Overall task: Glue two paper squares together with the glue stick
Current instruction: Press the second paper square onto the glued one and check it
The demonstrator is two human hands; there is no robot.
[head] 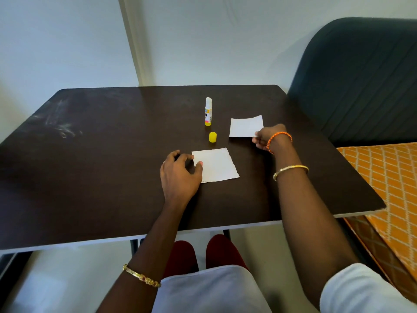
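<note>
Two white paper squares lie on the dark table (pixel 101 177). The near paper square (pixel 216 164) is flat, and my left hand (pixel 179 171) rests at its left edge with the thumb pressing on the sheet. My right hand (pixel 268 137) pinches the near right corner of the far paper square (pixel 246 126), whose far edge curls up slightly. An uncapped glue stick (pixel 208 112) stands upright behind the papers. Its yellow cap (pixel 212 137) stands alone on the table between the stick and the near square.
A dark blue chair back (pixel 361 82) stands at the table's right rear. An orange patterned surface (pixel 388 177) lies to the right of the table. White walls close off the back.
</note>
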